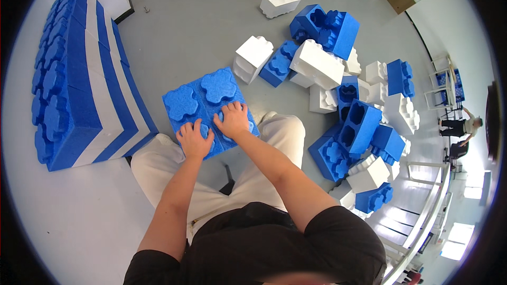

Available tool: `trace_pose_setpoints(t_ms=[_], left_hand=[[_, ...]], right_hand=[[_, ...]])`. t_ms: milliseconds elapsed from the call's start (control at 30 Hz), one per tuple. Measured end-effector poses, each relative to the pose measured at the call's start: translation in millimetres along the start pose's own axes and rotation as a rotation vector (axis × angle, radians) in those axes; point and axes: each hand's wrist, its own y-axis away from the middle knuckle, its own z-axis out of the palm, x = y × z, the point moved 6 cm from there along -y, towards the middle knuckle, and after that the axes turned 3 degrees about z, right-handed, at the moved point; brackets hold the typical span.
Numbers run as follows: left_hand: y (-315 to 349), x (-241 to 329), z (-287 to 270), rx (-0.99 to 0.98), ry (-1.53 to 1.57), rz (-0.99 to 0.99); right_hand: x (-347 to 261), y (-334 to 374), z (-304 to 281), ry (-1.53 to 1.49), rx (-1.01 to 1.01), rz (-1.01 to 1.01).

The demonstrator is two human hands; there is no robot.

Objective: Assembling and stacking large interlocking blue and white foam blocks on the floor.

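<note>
In front of my knees are two blue foam building blocks [199, 88] side by side, with a seam between them and large flower-shaped studs on top. My left hand [195, 140] rests on the near stud of the left block, fingers spread. On the near part of the right block lies my right hand [233, 119], its fingers also apart and partly covering a stud. Both palms face down, and neither hand is wrapped round a block. The undersides of the blocks are hidden.
At the left stands a wall of stacked blue and white blocks [95, 95]. A heap of loose blocks [317, 68] covers the floor to the right, with a single white block [280, 3] farther off. White metal frames [428, 200] and another person [459, 126] are at the far right.
</note>
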Motion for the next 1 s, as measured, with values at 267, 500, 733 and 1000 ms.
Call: trace_pose_setpoints(t_ms=[267,500,733,1000], left_hand=[[1,2,-4,0.023,0.003,0.014],[1,1,-1,0.028,-0.009,0.019],[0,1,-1,-0.031,0.004,-0.016],[-1,-5,3,-0.049,0.02,-0.048]], right_hand=[[0,1,1,0.016,0.0,0.0],[2,1,3,0.017,0.009,-0.005],[2,1,2,0.011,0.067,-0.026],[8,0,-15,-0.352,0.213,-0.092]])
